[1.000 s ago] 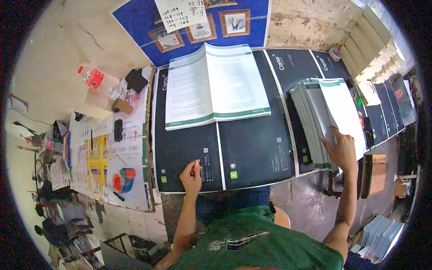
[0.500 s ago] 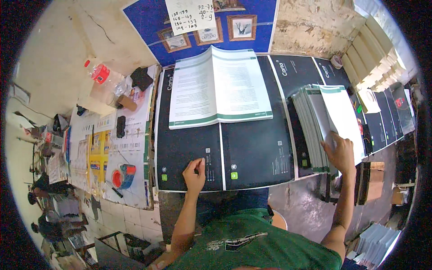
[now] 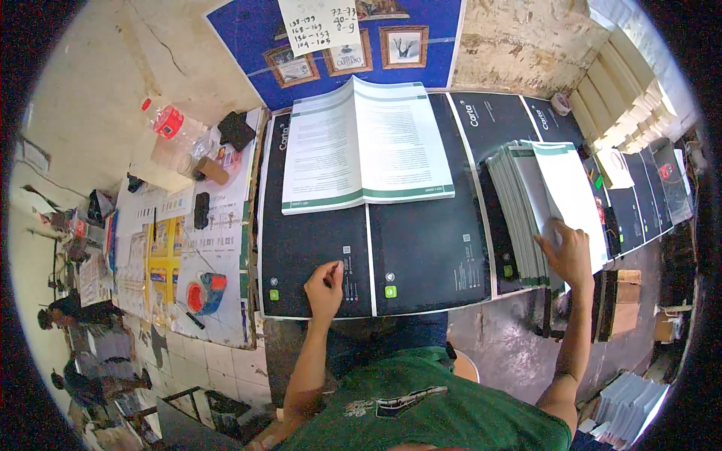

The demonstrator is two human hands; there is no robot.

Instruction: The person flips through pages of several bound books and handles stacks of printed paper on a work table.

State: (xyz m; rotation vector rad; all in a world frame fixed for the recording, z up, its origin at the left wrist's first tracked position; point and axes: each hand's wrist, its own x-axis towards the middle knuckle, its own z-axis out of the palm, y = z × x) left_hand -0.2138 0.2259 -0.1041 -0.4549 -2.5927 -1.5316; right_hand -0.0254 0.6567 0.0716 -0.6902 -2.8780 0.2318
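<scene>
My right hand (image 3: 568, 254) lies over the lower part of a thick stack of folded printed sheets (image 3: 515, 218) at the right of the table. Its fingers are bent at the edge of the white top sheet (image 3: 565, 184), which is partly raised from the pile. My left hand (image 3: 326, 291) hovers by the table's front edge, thumb and fingers curled together, and no object shows in it. Farther back, a pile of open printed sheets (image 3: 402, 146) with green bands and a raised centre fold lies on the dark-covered table (image 3: 429, 255).
On the left side table are a plastic bottle (image 3: 169, 122), a tape roll (image 3: 204, 293), a dark block (image 3: 201, 210) and a brown cylinder (image 3: 213, 171). Cream stacks (image 3: 620, 90) stand at the back right. More sheets (image 3: 628, 406) sit low at the right. People (image 3: 90, 379) are at far left.
My left hand's fingers have curled slightly more. My right hand stays at the top sheet's edge with hardly any movement. People at the far left have shifted.
</scene>
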